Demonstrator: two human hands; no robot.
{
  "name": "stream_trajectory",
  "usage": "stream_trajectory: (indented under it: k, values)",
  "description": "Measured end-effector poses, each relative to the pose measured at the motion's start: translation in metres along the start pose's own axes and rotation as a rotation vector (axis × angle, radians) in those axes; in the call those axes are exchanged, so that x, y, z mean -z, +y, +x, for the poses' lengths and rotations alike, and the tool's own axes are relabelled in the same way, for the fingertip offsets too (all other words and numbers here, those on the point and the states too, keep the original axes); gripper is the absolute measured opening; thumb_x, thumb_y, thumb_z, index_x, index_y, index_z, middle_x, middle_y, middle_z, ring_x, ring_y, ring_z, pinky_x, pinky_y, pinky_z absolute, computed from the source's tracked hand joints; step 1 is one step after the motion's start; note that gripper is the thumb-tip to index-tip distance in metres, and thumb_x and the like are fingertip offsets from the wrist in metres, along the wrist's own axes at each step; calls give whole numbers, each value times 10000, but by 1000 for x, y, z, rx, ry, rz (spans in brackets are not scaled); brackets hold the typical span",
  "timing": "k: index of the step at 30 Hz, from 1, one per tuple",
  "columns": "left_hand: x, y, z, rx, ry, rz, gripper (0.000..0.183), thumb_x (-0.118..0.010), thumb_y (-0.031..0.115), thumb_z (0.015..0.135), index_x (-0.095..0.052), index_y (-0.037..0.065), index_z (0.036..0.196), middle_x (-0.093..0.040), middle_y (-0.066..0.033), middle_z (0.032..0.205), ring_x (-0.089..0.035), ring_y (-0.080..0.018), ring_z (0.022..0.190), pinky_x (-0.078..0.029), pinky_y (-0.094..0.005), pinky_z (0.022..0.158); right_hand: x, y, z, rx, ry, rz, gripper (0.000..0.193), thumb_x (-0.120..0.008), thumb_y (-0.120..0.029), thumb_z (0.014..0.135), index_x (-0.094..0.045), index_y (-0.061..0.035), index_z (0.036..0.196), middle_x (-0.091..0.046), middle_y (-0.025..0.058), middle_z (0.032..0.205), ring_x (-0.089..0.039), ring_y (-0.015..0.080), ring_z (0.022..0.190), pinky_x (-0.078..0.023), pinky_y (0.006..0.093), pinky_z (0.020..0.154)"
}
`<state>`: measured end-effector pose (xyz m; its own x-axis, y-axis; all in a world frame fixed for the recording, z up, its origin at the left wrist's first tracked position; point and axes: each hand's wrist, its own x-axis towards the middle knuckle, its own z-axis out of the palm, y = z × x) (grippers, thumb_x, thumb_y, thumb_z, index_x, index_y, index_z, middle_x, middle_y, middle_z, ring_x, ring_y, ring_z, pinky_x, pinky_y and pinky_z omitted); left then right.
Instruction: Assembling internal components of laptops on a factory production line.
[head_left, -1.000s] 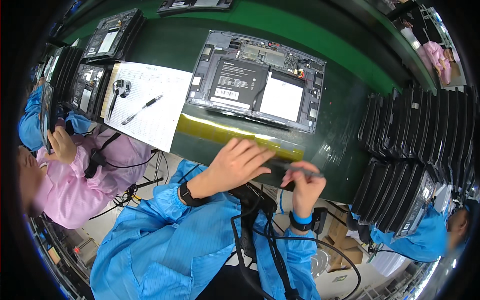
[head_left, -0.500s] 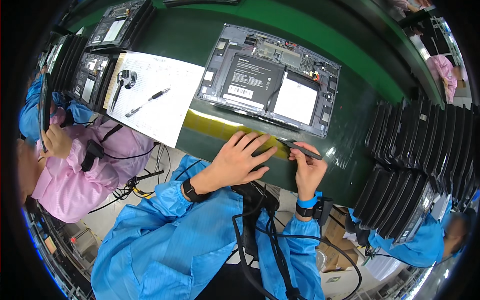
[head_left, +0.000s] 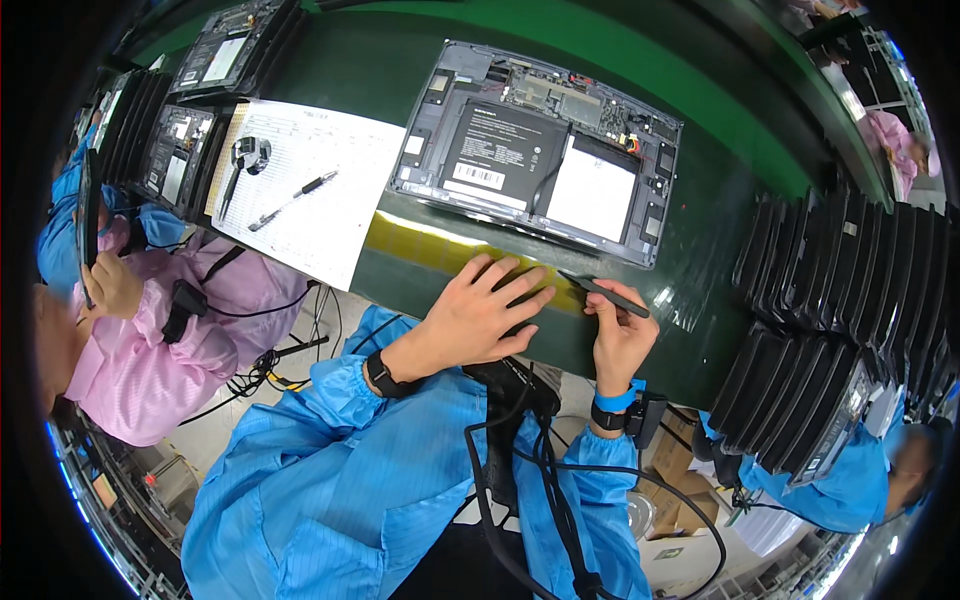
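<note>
A strip of yellow, see-through film (head_left: 420,245) lies along the near edge of the green bench. My left hand (head_left: 485,312) rests flat across its right part with the fingers spread, holding nothing. Black tweezers (head_left: 622,300) are pinched in my right hand (head_left: 618,345), their tips touching or just above the strip's right end; which of these I cannot tell. Just beyond both hands sits an opened device chassis (head_left: 425,150), its black battery (head_left: 495,150), white panel (head_left: 590,190) and circuit board (head_left: 565,100) exposed.
Left of the chassis, a paper sheet (head_left: 325,225) carries a pen (head_left: 292,200) and a black roll-like item (head_left: 250,155). Device stacks (head_left: 215,60) stand at far left. Rows of black panels (head_left: 840,260) fill the right. A co-worker in pink (head_left: 150,350) sits at left; cables (head_left: 545,470) hang before me.
The right hand and tweezers have shifted very slightly to the right. My left hand stays spread on the strip, and the chassis appears a little higher in view.
</note>
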<state>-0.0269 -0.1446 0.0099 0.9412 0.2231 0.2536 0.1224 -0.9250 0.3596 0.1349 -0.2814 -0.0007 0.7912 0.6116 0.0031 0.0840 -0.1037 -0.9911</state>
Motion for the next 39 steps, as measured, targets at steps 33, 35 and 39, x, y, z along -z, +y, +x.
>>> stream_trajectory:
  k: [33,35,39]
  values:
    - [-5,2,1,3,28,22,485,-727,321,810,-656,167,1264,-560,-68,1361,-532,-305,1201,-429,-482,1017,-3,-7,-3,117,-19,-136,121,-764,5,866,-735,32,980,-714,105,897,-665,158,806,-519,269,722]
    - [-6,2,1,2,33,23,486,-727,319,807,-657,167,1263,-562,-71,1354,-535,-304,1197,-431,-483,1015,-4,-10,-5,105,-20,-118,122,-765,7,870,-737,37,985,-721,111,895,-668,152,799,-522,267,723]
    - [-5,2,0,5,38,43,491,-731,316,798,-660,165,1259,-567,-78,1334,-543,-302,1189,-435,-477,1008,-8,-11,-11,122,-6,-152,132,-762,30,864,-748,42,995,-737,120,877,-682,142,771,-534,268,707]
